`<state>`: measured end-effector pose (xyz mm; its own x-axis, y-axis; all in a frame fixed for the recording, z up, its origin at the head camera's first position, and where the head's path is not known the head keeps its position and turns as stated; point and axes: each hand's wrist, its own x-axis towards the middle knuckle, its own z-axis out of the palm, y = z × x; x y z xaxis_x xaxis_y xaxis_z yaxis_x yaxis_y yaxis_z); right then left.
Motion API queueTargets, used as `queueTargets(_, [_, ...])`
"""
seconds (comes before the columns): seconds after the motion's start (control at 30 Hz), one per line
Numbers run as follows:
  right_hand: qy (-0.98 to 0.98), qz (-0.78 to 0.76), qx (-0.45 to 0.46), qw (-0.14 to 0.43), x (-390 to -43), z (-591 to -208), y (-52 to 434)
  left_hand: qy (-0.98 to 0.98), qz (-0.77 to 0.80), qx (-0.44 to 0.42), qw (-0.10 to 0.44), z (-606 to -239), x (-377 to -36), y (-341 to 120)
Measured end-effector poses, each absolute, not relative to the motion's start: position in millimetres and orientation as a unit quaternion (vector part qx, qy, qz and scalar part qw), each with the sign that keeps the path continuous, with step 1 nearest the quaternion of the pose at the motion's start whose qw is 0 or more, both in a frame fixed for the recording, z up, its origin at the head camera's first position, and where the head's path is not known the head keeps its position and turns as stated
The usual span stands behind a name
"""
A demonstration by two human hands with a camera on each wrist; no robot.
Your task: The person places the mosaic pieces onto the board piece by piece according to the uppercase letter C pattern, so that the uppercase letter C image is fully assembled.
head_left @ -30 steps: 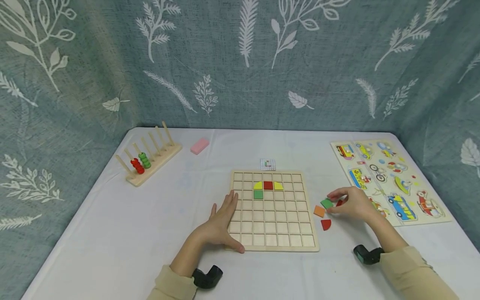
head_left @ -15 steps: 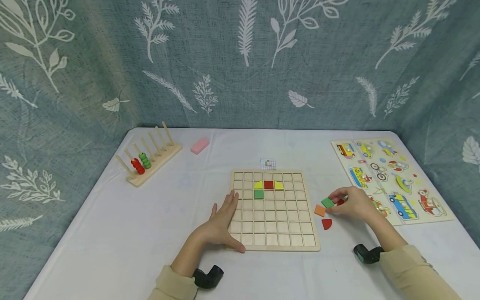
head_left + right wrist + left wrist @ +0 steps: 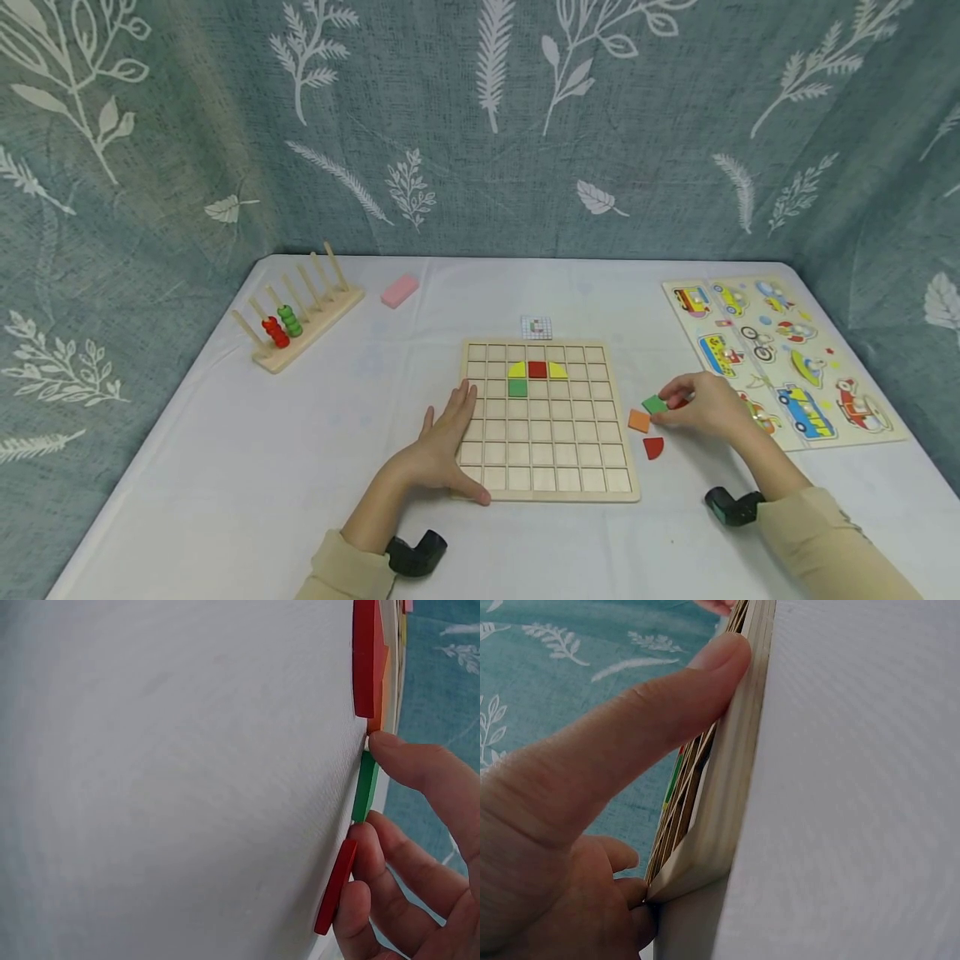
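Head view, right hand [image 3: 708,408] pinching green tile [image 3: 654,405], red piece [image 3: 678,403] half hidden

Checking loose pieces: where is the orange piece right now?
In the head view, the orange piece lies on the table right of the grid board, beside the green piece and above the red quarter-circle.

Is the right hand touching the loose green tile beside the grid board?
Touching. The right wrist view shows the right hand pinching the green tile by its edges, thumb and a finger.
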<state>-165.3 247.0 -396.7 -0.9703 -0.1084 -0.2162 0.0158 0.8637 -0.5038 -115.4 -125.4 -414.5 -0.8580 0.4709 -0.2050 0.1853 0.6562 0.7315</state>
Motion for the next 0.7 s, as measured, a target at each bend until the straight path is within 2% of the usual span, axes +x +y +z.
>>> queueTargets(0.7, [0.956, -0.266, -0.027, 0.121, -165.4, -394.3, 243.0, 0.893, 0.361, 0.190, 0.190, -415.4, -115.8, -126.0])
